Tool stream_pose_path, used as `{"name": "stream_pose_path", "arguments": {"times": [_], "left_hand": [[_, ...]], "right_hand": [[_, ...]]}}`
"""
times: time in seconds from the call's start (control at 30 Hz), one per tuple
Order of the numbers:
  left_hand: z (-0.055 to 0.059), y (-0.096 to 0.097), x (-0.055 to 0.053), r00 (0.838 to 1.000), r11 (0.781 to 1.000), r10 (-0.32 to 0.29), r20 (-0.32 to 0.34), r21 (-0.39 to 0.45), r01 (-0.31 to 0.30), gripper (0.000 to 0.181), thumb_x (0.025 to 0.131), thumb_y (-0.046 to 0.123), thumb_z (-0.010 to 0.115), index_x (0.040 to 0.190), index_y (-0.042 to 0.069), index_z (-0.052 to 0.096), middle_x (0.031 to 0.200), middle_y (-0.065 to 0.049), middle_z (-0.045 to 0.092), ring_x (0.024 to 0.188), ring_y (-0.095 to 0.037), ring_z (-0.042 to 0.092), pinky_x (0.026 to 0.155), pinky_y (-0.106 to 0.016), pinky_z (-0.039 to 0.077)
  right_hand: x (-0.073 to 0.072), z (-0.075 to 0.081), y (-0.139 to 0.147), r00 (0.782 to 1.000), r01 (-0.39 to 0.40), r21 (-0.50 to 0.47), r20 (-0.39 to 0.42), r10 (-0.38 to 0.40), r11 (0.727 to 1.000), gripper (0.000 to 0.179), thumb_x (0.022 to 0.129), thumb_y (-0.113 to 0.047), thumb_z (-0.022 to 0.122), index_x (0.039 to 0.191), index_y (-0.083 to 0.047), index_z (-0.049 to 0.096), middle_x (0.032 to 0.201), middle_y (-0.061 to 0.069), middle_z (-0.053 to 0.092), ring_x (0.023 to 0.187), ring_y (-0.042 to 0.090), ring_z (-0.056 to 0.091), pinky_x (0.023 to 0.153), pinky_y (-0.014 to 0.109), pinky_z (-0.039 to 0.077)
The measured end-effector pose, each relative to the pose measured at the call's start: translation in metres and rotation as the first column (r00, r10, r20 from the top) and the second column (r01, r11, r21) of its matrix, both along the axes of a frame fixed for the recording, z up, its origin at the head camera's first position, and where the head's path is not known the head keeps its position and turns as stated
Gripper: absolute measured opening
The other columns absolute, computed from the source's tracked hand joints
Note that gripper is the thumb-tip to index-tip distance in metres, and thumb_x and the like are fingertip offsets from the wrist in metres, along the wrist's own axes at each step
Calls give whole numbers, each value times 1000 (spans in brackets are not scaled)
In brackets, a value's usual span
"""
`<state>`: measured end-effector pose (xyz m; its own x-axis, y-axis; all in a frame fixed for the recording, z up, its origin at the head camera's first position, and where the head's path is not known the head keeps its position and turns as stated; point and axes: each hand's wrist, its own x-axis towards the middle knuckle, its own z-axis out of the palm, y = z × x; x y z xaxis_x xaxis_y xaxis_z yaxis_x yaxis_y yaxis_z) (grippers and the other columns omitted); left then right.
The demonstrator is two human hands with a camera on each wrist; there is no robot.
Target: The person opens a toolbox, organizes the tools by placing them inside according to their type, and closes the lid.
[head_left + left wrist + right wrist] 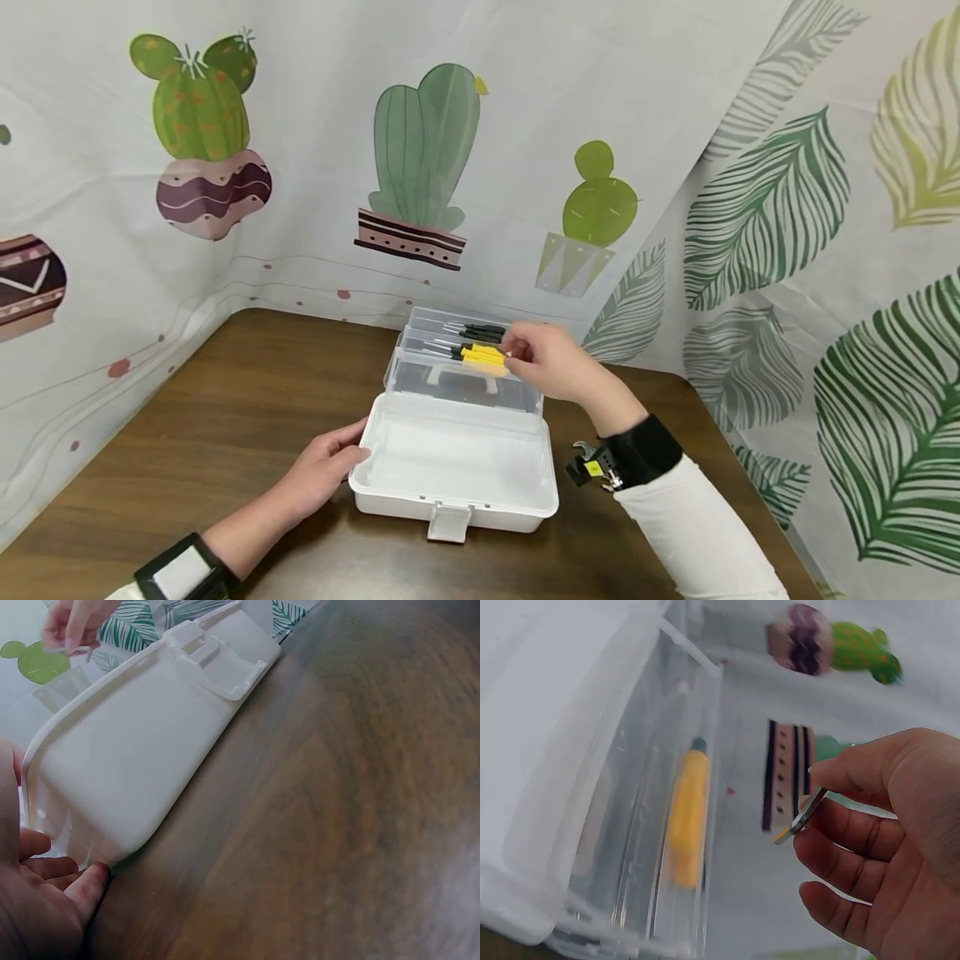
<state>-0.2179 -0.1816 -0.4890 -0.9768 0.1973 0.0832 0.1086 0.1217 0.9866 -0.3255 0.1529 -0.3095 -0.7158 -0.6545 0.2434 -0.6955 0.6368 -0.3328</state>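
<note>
A white toolbox [453, 454] stands open on the table, its front latch [448, 523] hanging down. My left hand [330, 467] grips its left side, thumb at the rim; in the left wrist view the fingers [52, 866] bend against the corner. My right hand [551, 358] is raised over the right end of the clear trays [420, 321] behind the box. Between thumb and fingers it pinches a small silvery wrench [802, 816], seen nearly edge-on. Yellow-handled screwdrivers [483, 356] and black-handled screwdrivers [483, 333] lie in the trays, just left of that hand.
Right of the toolbox, an open-ended wrench [583, 450] and other small metal pieces lie on the brown wooden table [300, 367], partly hidden by the right wrist's camera [588, 469]. A printed cloth [315, 167] hangs behind the table and along its sides.
</note>
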Motion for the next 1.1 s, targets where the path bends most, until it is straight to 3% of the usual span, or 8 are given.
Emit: {"name": "stream_pose_path", "arguments": {"times": [0.23, 0.4, 0.6, 0.8, 0.9, 0.97, 1.1], "left_hand": [[0, 0, -1, 999, 998, 26, -32, -54, -28, 58, 102, 14, 54, 156, -3, 39, 156, -24, 47, 127, -18, 58, 92, -18, 52], [0, 0, 0, 998, 997, 36, -43, -68, -39, 57, 102, 13, 55, 155, -3, 40, 156, -23, 48, 130, -22, 56, 93, -16, 50], [1, -1, -1, 999, 997, 26, -30, -65, -28, 58, 102, 14, 54, 156, -3, 39, 156, -23, 47, 131, -24, 55, 93, -17, 51], [2, 0, 0, 999, 997, 29, -24, -66, -31, 58, 102, 14, 54, 156, -3, 39, 156, -23, 47, 133, -27, 54, 93, -16, 50], [3, 0, 0, 999, 997, 34, -27, -68, -36, 58, 102, 14, 54, 156, -3, 39, 156, -22, 47, 134, -28, 53, 94, -15, 49], [2, 0, 0, 999, 997, 34, -26, -67, -35, 58, 102, 14, 54, 156, -3, 39, 157, -22, 47, 134, -29, 53, 93, -15, 49], [1, 0, 0, 999, 998, 32, -24, -61, -33, 59, 102, 14, 55, 156, -3, 39, 157, -23, 47, 133, -29, 53, 93, -16, 50]], "right_hand": [[-9, -2, -37, 995, -96, 209, -3, 99, 973, 11, 96, -14, 66, 106, -11, 67, 83, -2, 66, 70, 11, 55, 71, 29, 49], [-9, -14, -57, 994, -83, 362, -35, 102, 928, 13, 97, -16, 64, 109, -15, 68, 85, -5, 69, 69, 9, 55, 64, 27, 48], [-4, -29, -74, 990, -12, 531, -115, 86, 847, 8, 98, -12, 60, 93, -18, 63, 77, -7, 55, 65, 10, 45, 55, 24, 37], [0, -43, -86, 967, 78, 682, -228, 111, 728, 14, 98, -12, 60, 100, -21, 70, 84, -6, 69, 67, 9, 57, 52, 29, 50], [2, -49, -92, 959, 108, 725, -257, 121, 681, 13, 99, -14, 60, 99, -21, 71, 87, -6, 70, 66, 9, 56, 50, 28, 49], [3, -51, -95, 956, 122, 740, -267, 123, 661, 12, 99, -15, 61, 96, -21, 70, 86, -6, 70, 66, 8, 55, 50, 27, 49], [4, -51, -99, 954, 133, 749, -275, 121, 649, 12, 99, -15, 61, 95, -20, 71, 87, -4, 71, 67, 9, 57, 54, 28, 52]]}}
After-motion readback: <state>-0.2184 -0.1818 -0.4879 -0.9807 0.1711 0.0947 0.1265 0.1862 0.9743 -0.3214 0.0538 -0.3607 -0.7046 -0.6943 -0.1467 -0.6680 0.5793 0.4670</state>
